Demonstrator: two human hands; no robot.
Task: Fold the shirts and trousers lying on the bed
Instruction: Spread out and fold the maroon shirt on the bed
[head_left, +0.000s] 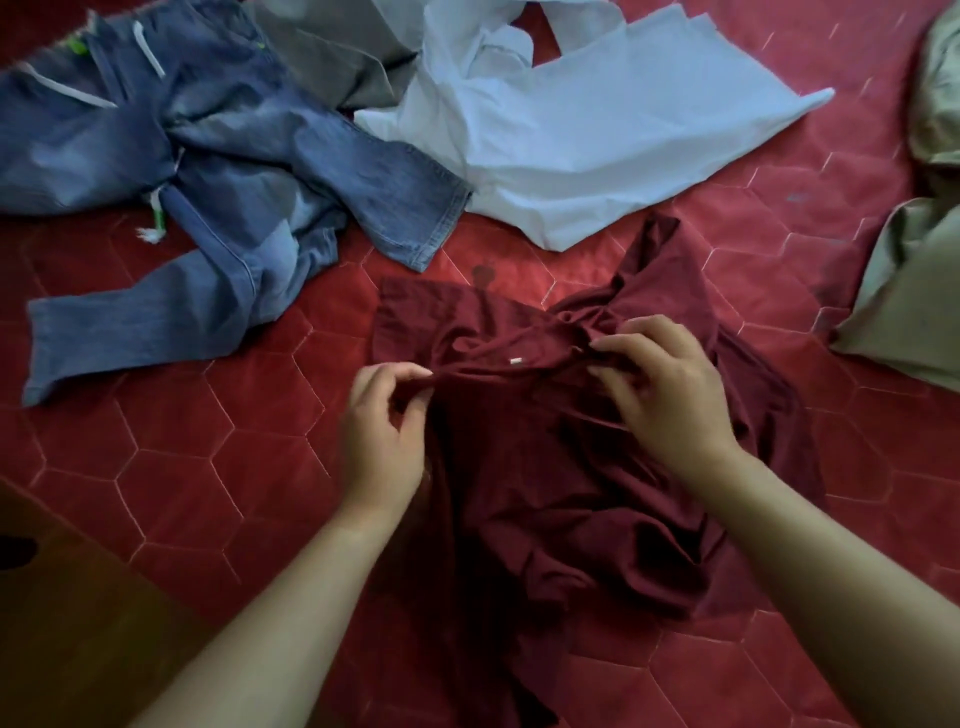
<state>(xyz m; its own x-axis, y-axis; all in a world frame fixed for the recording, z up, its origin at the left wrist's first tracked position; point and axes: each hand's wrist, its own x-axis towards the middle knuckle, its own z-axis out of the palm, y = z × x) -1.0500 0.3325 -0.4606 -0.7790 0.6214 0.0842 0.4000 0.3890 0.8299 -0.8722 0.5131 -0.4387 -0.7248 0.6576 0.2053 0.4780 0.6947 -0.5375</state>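
Note:
A dark maroon shirt (561, 499) lies crumpled on the red quilted bed (182, 467), its collar with a small white label facing up. My left hand (382, 431) pinches the fabric at the shirt's left shoulder edge. On the shirt's right side, by the collar, my right hand (670, 395) grips a fold with curled fingers. Blue jeans (218, 171) with white drawstrings sprawl unfolded at the upper left. A white shirt (587, 130) lies loosely spread at the top middle.
A grey garment (343, 47) lies at the top, partly under the white shirt. Beige cloth (914, 280) bunches along the right edge. The bed's edge and a brown floor (67, 623) show at the lower left.

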